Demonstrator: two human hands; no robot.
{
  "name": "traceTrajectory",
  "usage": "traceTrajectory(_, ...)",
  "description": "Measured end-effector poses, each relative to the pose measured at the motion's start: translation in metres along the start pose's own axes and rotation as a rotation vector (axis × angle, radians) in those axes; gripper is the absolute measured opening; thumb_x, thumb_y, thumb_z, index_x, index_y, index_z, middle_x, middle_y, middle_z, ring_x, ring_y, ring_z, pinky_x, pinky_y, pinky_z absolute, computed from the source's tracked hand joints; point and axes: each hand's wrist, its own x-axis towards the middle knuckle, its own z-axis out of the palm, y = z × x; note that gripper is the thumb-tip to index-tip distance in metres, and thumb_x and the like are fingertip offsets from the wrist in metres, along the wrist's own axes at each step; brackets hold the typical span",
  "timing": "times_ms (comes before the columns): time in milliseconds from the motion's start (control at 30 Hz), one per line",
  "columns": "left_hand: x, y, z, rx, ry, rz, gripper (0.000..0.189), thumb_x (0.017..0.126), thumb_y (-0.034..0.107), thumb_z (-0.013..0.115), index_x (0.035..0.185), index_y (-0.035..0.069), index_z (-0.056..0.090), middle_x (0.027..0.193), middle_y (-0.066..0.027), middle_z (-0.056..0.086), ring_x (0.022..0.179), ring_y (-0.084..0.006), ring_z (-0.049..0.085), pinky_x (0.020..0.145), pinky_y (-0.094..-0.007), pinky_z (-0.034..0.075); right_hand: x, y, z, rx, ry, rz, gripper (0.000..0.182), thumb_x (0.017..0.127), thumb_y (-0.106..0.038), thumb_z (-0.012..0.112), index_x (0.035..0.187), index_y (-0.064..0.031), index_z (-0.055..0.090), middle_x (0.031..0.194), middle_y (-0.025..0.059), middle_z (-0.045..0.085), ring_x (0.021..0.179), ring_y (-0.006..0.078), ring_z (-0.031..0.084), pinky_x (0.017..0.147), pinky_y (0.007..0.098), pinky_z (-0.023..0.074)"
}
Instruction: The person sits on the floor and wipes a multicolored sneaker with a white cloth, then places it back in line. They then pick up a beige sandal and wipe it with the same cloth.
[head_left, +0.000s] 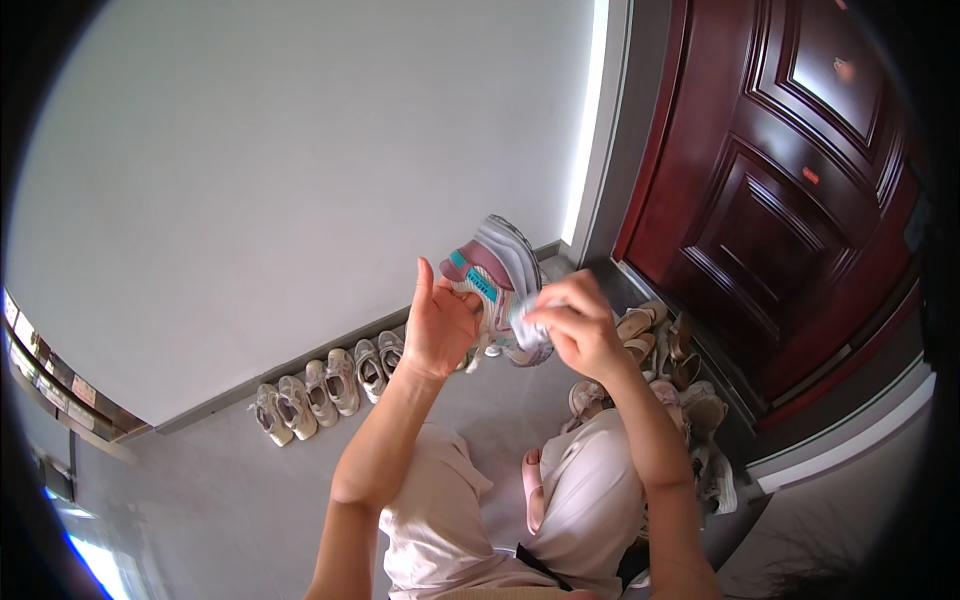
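Note:
A sneaker (495, 281) with a grey sole, mauve heel and teal patches is held up in front of me, tilted on its side. My left hand (444, 326) supports it from the left, fingers partly hidden behind or inside the shoe and thumb sticking up. Pinched in the fingers of my right hand (581, 326) is a white wipe or cloth (531, 321), blurred, against the shoe's side near the sole. A white lace (477, 358) dangles from the shoe.
Pairs of sneakers (330, 386) line the skirting of the white wall (300, 165). More shoes and sandals (675, 360) crowd beside the dark red door (750, 202). A pink slipper (533, 487) is by my knee, on the grey floor (225, 510).

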Motion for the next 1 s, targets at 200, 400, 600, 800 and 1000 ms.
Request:
traceTrajectory(200, -0.003, -0.008, 0.008, 0.201, 0.114, 0.054, 0.027, 0.104, 0.028, 0.055, 0.119, 0.007, 0.063, 0.114, -0.0039, 0.07, 0.106, -0.0175, 0.064, 0.095, -0.0394, 0.052, 0.008, -0.003, 0.008, -0.119, 0.035, 0.086, 0.048, 0.073, 0.017, 0.063, 0.109, -0.011, 0.078, 0.11, 0.0086, 0.059, 0.1, 0.0272, 0.058, 0.075, 0.0343, 0.0528)
traceTrajectory(400, -0.004, 0.006, 0.004, 0.149, 0.128, 0.156, 0.015, 0.102, 0.007, 0.056, 0.116, 0.006, 0.061, 0.109, -0.0016, 0.07, 0.097, -0.0105, 0.067, 0.093, -0.0356, 0.056, -0.005, 0.007, -0.001, -0.002, -0.21, 0.106, 0.035, 0.067, 0.015, 0.064, 0.091, -0.0078, 0.077, 0.096, 0.005, 0.061, 0.088, 0.0231, 0.059, 0.073, 0.0337, 0.0514)
traceTrajectory(600, -0.001, 0.006, -0.01, 0.13, 0.091, 0.136, 0.017, 0.102, 0.01, 0.056, 0.118, 0.006, 0.059, 0.113, -0.0015, 0.069, 0.101, -0.0115, 0.066, 0.096, -0.0348, 0.054, 0.007, -0.006, 0.004, -0.002, 0.017, 0.116, 0.037, 0.074, 0.014, 0.064, 0.1, -0.0089, 0.077, 0.106, 0.0094, 0.06, 0.1, 0.0281, 0.058, 0.078, 0.0372, 0.0535)
traceTrajectory(800, 0.0, 0.003, -0.004, 0.122, 0.113, 0.147, 0.018, 0.103, 0.012, 0.056, 0.12, 0.005, 0.059, 0.117, -0.0033, 0.069, 0.11, -0.0148, 0.064, 0.097, -0.0349, 0.053, 0.0, 0.002, 0.003, 0.031, -0.133, 0.187, 0.039, 0.072, 0.016, 0.065, 0.097, -0.0095, 0.079, 0.102, 0.0064, 0.06, 0.101, 0.0261, 0.058, 0.08, 0.0364, 0.0536)
traceTrajectory(1000, 0.002, 0.007, -0.024, 0.085, 0.107, 0.187, 0.015, 0.103, 0.012, 0.056, 0.116, 0.006, 0.06, 0.113, -0.002, 0.069, 0.1, -0.0136, 0.065, 0.095, -0.0341, 0.053, -0.009, 0.008, -0.01, -0.006, -0.34, 0.161, 0.023, 0.07, 0.01, 0.067, 0.079, -0.0094, 0.076, 0.098, 0.0017, 0.061, 0.092, 0.0251, 0.058, 0.074, 0.0358, 0.0521)
